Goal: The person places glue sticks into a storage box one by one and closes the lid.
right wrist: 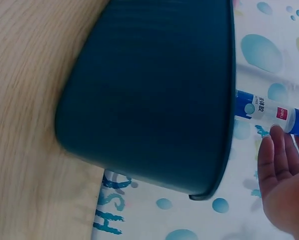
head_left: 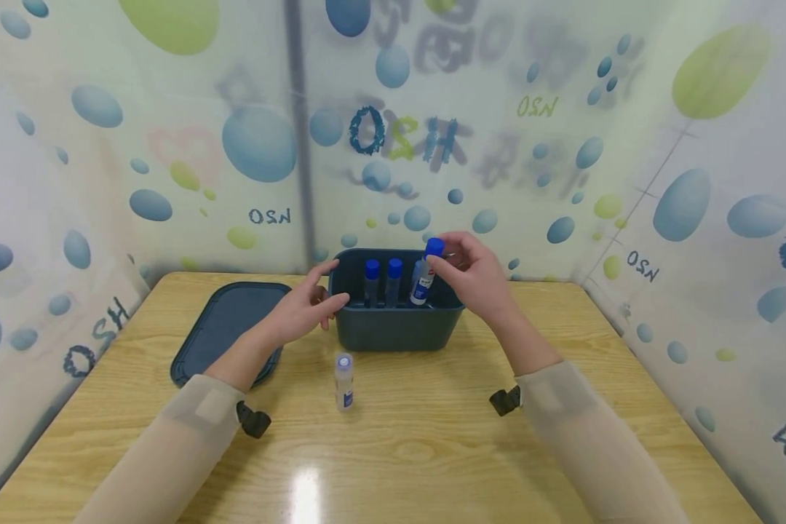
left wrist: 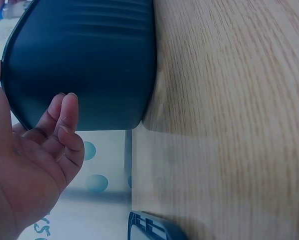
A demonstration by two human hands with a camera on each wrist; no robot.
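My right hand (head_left: 474, 273) pinches a glue stick (head_left: 423, 282) by its blue cap, over the right part of a dark blue bin (head_left: 398, 331). Tilted slightly, it has its white lower end below the rim in the head view. The right wrist view shows the label of the glue stick (right wrist: 269, 111) and the fingers at its cap end. Two blue-capped sticks (head_left: 372, 282) stand inside the bin, and another is partly hidden behind the held one. At the bin's left end, my left hand (head_left: 304, 306) rests thumb and forefinger on the rim; its other fingers bend loosely beside the wall (left wrist: 89, 75).
A clear-capped glue stick (head_left: 344, 389) stands on the wooden table (head_left: 419, 451) in front of the bin. The dark lid (head_left: 225, 327) lies flat to the left, partly under my left forearm. Patterned curtains (head_left: 393, 182) enclose the table's back and sides.
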